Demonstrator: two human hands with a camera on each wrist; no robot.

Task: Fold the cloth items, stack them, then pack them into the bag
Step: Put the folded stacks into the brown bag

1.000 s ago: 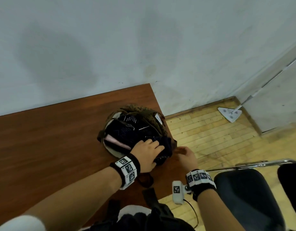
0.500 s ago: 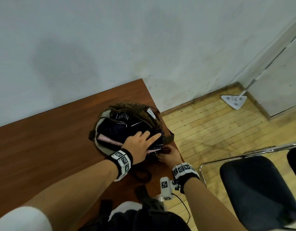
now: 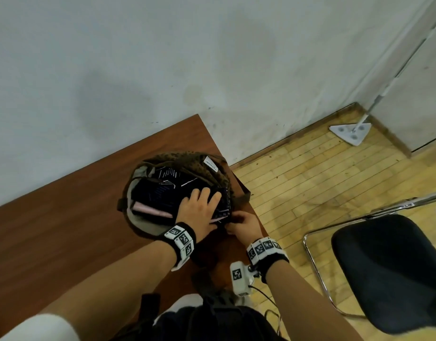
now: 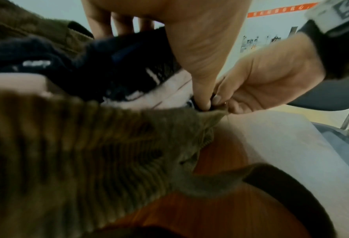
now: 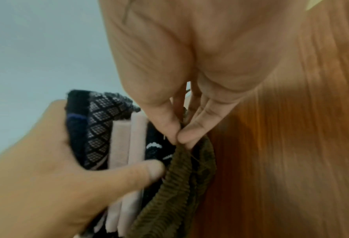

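Note:
A brown corduroy bag (image 3: 187, 163) lies open on the wooden table (image 3: 64, 230) near its right corner. Inside it sits a stack of folded cloths (image 3: 160, 193), dark patterned ones with pink layers between. My left hand (image 3: 199, 207) lies over the stack's near end, fingers on top and thumb (image 5: 145, 170) wrapped across the layered edge (image 5: 112, 136). Just beside it, my right hand (image 3: 244, 225) pinches the bag's rim (image 5: 181, 161) between thumb and forefinger. In the left wrist view the bag (image 4: 87, 145) fills the foreground, with the right hand (image 4: 261, 80) at its rim.
The table's right edge runs just beside the bag, with yellow wood floor below. A black chair (image 3: 384, 267) with a chrome frame stands at the right. A white triangular mop head (image 3: 349, 131) rests by the far wall. A dark strap (image 4: 291, 193) trails over the table.
My right hand moved in from the bag's right side to pinch the rim under my left hand. The left hand's fingers spread flatter over the stack.

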